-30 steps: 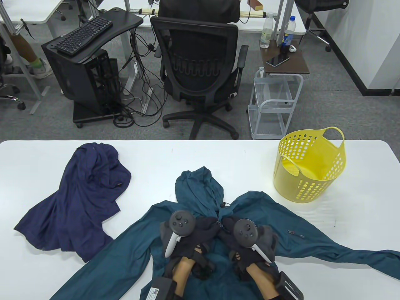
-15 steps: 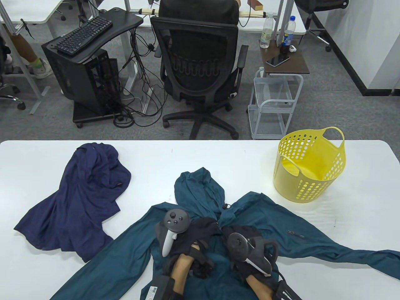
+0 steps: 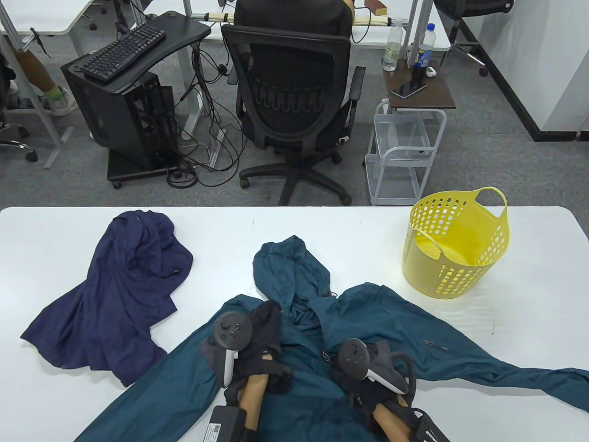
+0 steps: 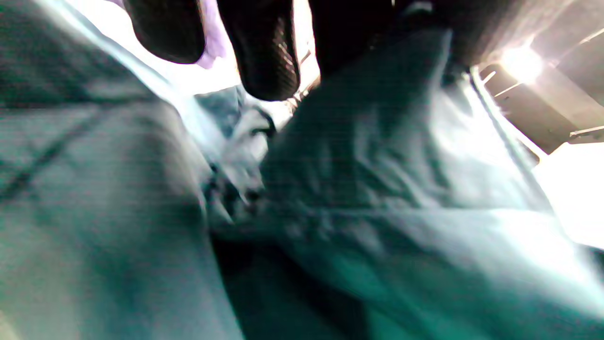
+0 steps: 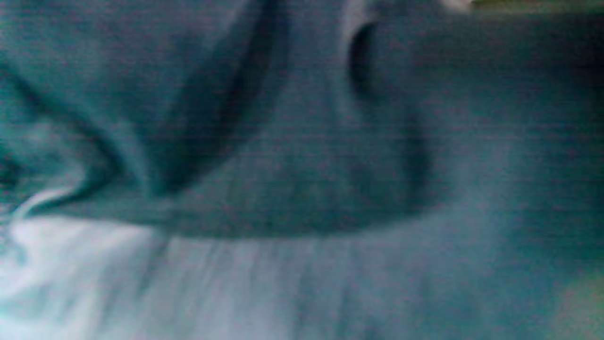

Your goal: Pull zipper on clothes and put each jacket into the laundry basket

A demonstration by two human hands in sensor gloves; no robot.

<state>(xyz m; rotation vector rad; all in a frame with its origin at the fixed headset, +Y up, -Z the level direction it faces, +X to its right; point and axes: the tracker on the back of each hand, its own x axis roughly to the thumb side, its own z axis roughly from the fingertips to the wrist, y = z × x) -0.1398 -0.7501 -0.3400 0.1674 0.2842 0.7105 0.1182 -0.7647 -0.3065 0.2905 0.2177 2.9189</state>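
Note:
A teal jacket [image 3: 391,331] lies spread face up at the table's near middle, hood [image 3: 290,267] pointing away; blurred teal cloth [image 4: 377,212] [image 5: 302,165] fills both wrist views. My left hand [image 3: 269,311] grips the cloth at the collar, left of the zipper line, and its dark fingers [image 4: 266,52] hang over the fabric. My right hand [image 3: 332,361] sits lower on the chest beside the small metal zipper pull [image 3: 325,354], its fingers hidden under the tracker [image 3: 354,357]. A navy jacket [image 3: 119,294] lies crumpled at the left.
A yellow perforated laundry basket [image 3: 460,276] stands upright at the table's right rear. Bare white table [image 3: 368,239] lies between it and the teal hood. An office chair [image 3: 294,106] and a wire cart [image 3: 400,152] stand beyond the far edge.
The hands have parted: the left went up and left with the collar, shifting the hood away. The right came toward me, and the zipper pull travelled down the front with it.

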